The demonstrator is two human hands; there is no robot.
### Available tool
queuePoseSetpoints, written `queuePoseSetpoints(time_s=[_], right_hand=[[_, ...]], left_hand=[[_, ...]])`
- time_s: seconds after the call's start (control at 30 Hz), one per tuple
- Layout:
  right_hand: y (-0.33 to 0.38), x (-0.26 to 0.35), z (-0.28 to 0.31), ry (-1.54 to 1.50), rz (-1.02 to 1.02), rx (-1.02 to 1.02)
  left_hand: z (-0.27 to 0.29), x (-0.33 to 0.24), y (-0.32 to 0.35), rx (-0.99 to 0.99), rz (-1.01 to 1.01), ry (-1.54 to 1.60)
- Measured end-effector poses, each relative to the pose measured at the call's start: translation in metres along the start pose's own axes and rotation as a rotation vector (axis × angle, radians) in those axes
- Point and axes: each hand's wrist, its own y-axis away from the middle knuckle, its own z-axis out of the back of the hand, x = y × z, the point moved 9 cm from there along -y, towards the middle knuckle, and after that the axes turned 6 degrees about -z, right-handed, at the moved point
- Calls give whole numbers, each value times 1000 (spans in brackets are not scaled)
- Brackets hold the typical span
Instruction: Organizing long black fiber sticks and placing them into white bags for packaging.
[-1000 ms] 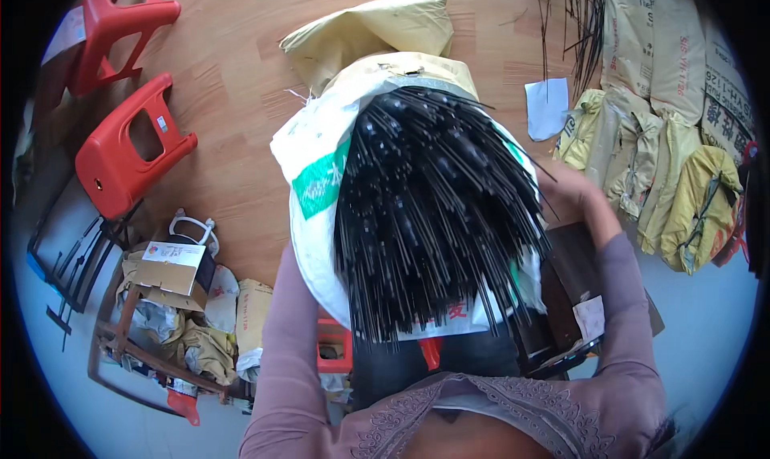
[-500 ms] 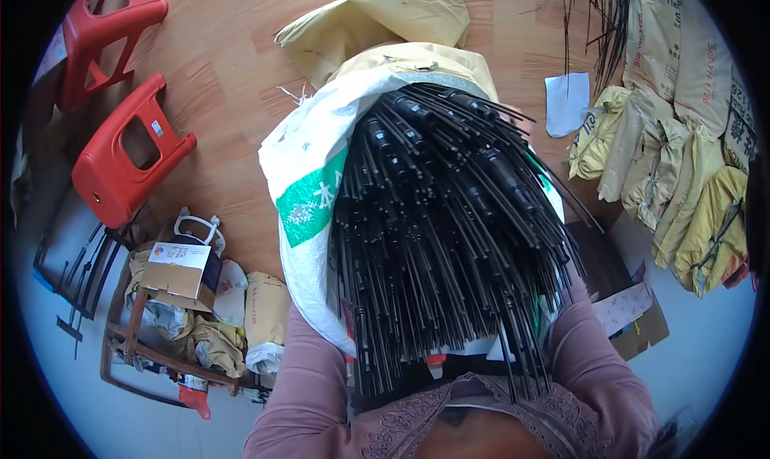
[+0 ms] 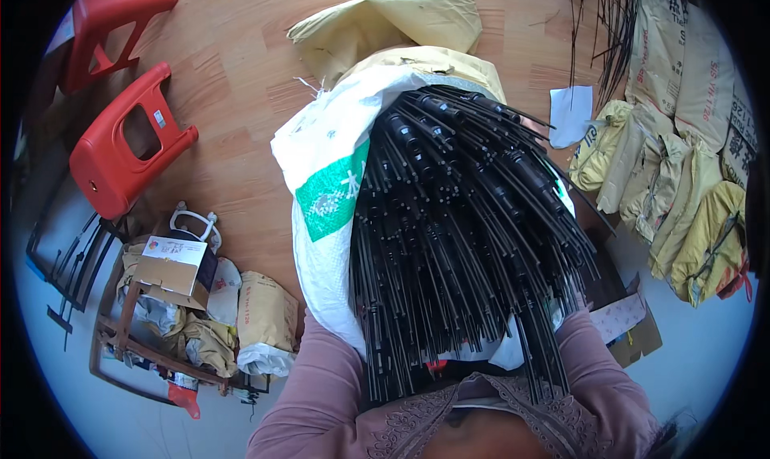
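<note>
Long black rods (image 3: 465, 242), bundled, w/ sack (image 3: 321, 218)

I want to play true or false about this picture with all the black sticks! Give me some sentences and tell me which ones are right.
1. The black rods stick out of a white woven sack. True.
2. The sack has a blue patch on its side. False: the patch is green.
3. Two red plastic stools stand on the wooden floor. True.
4. Both hands can be seen plainly holding the rods. False: the hands are hidden behind the bundle; only the mauve sleeves show.
5. Yellowish sacks are piled at the right. True.
6. The cardboard box lies on top of the rods. False: it sits at the lower left, apart from them.
</note>
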Motion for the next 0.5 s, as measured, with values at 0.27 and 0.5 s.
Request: queuePoseSetpoints(time_s=[0.27, 0.5], right_hand=[[60, 127, 13, -113, -1, 63], [304, 186, 115, -324, -259, 169]], left_hand=[[-55, -111, -7, -52, -218, -96], [-34, -223, 214, -56, -276, -192]])
